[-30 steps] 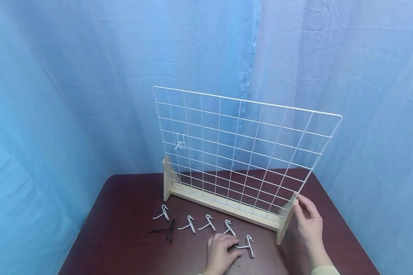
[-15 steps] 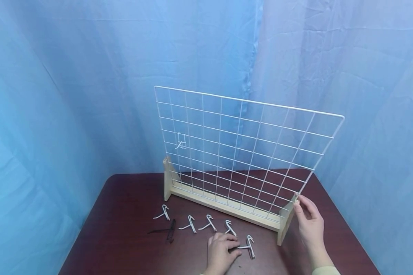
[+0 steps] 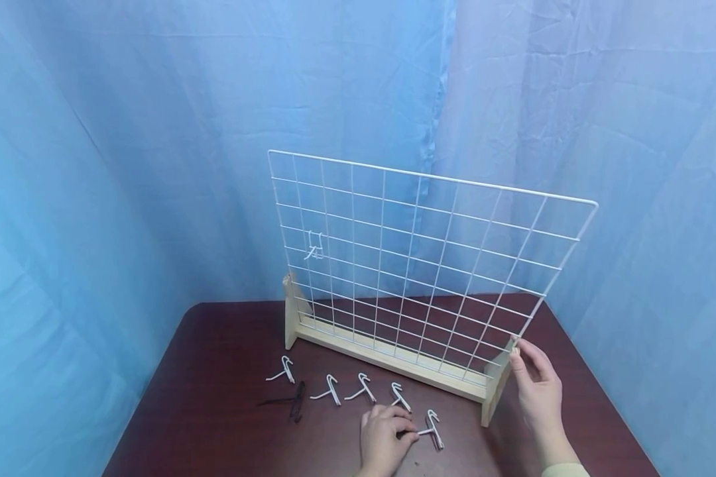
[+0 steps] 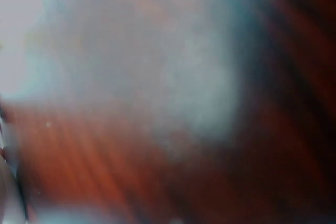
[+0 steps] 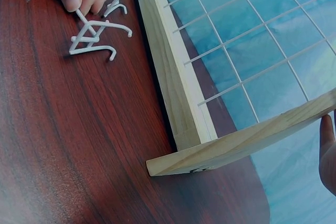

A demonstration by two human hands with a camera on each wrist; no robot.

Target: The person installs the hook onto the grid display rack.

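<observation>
My left hand (image 3: 384,438) is low over the table and pinches the straight prong of a white wire grid hook (image 3: 434,430) between thumb and fingers. In the right wrist view the hook (image 5: 90,38) has its two bent ends pointing away from the fingers. My right hand (image 3: 539,394) grips the top of the right upright of the wooden stand (image 3: 388,358), thumb in front, by the edge of the white wire grid panel (image 3: 432,175). In that wrist view only part of the right hand (image 5: 327,156) shows. The left wrist view is too blurred to read.
Several white hooks (image 3: 332,389) and a black hook (image 3: 296,401) lie in front of the stand on the dark red-brown table (image 3: 215,424). One white hook (image 3: 315,252) hangs on the panel's left part. Blue curtains (image 3: 155,165) surround the table.
The left thumb has closed up to the fingers on the hook's prong, and the hook has shifted very slightly. The right hand keeps its hold on the stand.
</observation>
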